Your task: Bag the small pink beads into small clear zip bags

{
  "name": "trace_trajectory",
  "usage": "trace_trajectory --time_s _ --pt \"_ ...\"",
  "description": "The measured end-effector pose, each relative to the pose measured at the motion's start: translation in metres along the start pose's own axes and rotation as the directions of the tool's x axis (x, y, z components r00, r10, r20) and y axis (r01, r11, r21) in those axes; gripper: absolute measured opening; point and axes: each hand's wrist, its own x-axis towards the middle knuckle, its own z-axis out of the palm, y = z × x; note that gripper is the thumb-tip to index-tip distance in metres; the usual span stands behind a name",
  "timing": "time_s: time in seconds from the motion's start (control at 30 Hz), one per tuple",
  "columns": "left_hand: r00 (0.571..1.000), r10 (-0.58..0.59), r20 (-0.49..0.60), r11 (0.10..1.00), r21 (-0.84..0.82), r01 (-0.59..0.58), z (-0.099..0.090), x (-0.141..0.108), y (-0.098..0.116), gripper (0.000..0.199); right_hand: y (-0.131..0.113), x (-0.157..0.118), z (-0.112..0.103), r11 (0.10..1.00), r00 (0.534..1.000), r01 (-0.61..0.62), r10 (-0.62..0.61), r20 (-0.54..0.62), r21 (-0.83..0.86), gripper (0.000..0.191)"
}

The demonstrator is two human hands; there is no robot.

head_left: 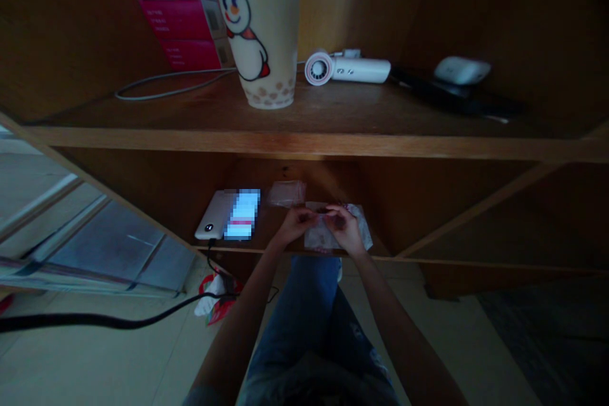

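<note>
Over the lower shelf, my left hand (pixel 297 222) and my right hand (pixel 346 228) face each other, thumbs and fingers pinched together. Whatever lies between the fingertips is too small and dim to make out. Beneath both hands is a pale, thin sheet (pixel 314 240) that looks like paper or plastic, with a patterned white piece (pixel 364 228) at its right side. Just behind my left hand rests a small stack of clear plastic bags (pixel 287 193).
Left on the lower shelf are a lit phone (pixel 242 214) and a white power bank (pixel 212 216) with a black cable (pixel 181 304). Above, the upper shelf's front edge (pixel 333 143) carries a bubble tea cup (pixel 276 19), pink boxes (pixel 183 19), a handheld fan (pixel 349 68) and a white case (pixel 461 70).
</note>
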Motion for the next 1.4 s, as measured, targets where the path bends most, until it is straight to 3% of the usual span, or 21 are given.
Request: trace_trajectory --time_s 0.43,0.67,0.97,1.4 --pt "0.999 -0.008 0.033 0.998 -0.067 0.01 -0.0002 -0.0004 -0.0049 0.024 -0.0048 -0.0009 -0.0002 1.0 0.998 0.009 -0.008 0.064 -0.022 0.027" --pt "0.999 -0.007 0.046 0.999 0.044 0.005 0.0021 -0.0001 -0.0005 0.025 -0.0035 -0.0004 0.0007 1.0 0.998 0.003 -0.001 0.068 -0.024 0.024" --pt "0.999 -0.005 0.046 0.998 0.057 0.002 0.003 -0.0006 0.0026 0.024 -0.0049 -0.0011 0.0005 0.999 0.997 0.016 -0.013 0.077 -0.04 0.023" --pt "0.994 -0.011 -0.109 0.999 0.05 0.017 0.0004 0.0005 0.0002 0.019 -0.0027 -0.0007 -0.0012 0.999 1.0 -0.027 0.027 0.01 0.022 0.019"
